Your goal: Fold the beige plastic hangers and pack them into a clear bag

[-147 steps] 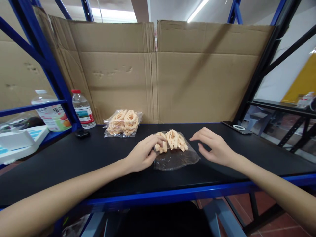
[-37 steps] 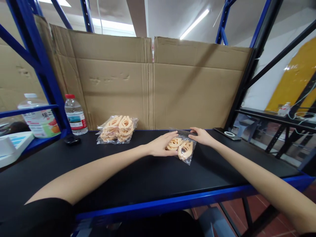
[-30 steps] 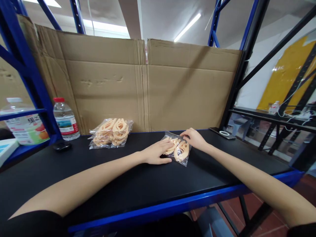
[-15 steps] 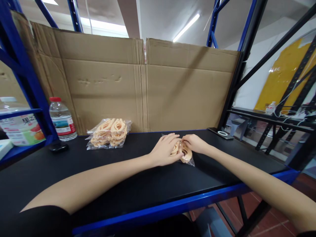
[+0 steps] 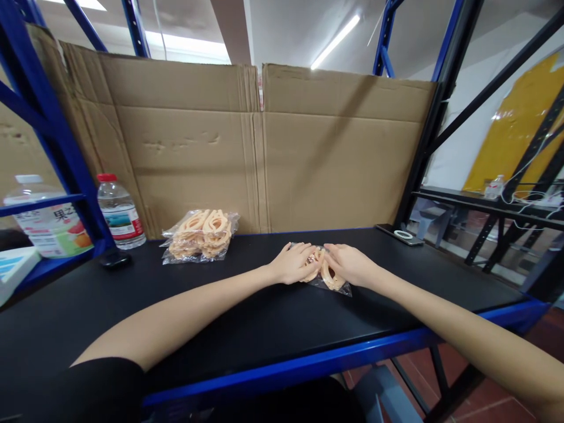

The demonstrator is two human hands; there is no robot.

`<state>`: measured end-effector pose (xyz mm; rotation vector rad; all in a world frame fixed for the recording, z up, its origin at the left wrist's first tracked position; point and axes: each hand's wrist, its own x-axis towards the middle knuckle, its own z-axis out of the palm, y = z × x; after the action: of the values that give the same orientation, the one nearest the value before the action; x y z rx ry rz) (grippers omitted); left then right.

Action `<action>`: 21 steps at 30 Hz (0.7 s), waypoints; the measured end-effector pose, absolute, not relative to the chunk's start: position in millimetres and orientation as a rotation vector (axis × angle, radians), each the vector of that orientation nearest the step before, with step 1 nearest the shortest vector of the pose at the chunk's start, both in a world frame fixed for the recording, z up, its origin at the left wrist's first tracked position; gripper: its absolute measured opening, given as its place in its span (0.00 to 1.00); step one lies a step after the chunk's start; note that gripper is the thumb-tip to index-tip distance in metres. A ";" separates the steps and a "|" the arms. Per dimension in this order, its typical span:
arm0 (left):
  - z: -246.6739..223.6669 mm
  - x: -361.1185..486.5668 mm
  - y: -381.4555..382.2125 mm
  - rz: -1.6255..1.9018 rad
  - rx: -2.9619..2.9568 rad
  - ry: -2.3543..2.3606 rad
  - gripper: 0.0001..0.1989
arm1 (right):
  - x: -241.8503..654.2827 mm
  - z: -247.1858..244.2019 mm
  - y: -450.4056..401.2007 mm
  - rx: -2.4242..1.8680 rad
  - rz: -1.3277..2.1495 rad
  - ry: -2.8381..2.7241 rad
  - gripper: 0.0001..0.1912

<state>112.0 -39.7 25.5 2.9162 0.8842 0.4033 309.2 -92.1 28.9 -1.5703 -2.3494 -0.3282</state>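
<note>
A clear plastic bag [image 5: 342, 288] with beige, flat, ring-like pieces [image 5: 329, 277] in it lies on the black tabletop in front of me. My left hand [image 5: 292, 264] rests on the bag's left part, palm down, its fingers stretched over the pieces. From the right, my right hand [image 5: 352, 265] grips the bag near its upper edge, fingers bent and pressed together. Both hands cover much of the bag, and the fingertips are partly hidden. Farther left lies a stack of similar bags [image 5: 200, 236] with beige pieces, untouched.
A water bottle with a red cap [image 5: 120, 214] and a black object [image 5: 115, 259] stand at the left. A larger jug [image 5: 50, 220] sits beyond the blue post. A phone [image 5: 399, 235] lies at the back right. Cardboard [image 5: 335, 158] walls off the rear.
My left hand has slid slightly back to the left, uncovering more pieces. My right hand has moved farther over the bag's right side. The view has shifted slightly.
</note>
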 end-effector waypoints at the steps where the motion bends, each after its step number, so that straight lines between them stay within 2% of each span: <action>1: 23.0 110.9 -42.0 0.442 2.902 0.897 0.29 | 305.8 25.9 -96.8 -1.560 -0.313 -2.332 0.20; 7: 10.4 108.4 -52.2 0.657 2.763 0.992 0.26 | 292.3 1.1 -116.6 -1.519 -0.328 -2.315 0.33; 16: 9.4 103.3 -66.4 0.558 2.761 0.847 0.31 | 317.6 2.7 -126.4 -1.557 -0.298 -2.406 0.32; 21: 8.7 137.4 -67.9 0.532 2.801 0.850 0.32 | 354.5 5.3 -123.2 -1.605 -0.231 -2.428 0.29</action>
<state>137.4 -67.9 8.7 2.8009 0.8505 0.5321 354.5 -123.2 5.3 -1.6051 -2.4282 -0.2313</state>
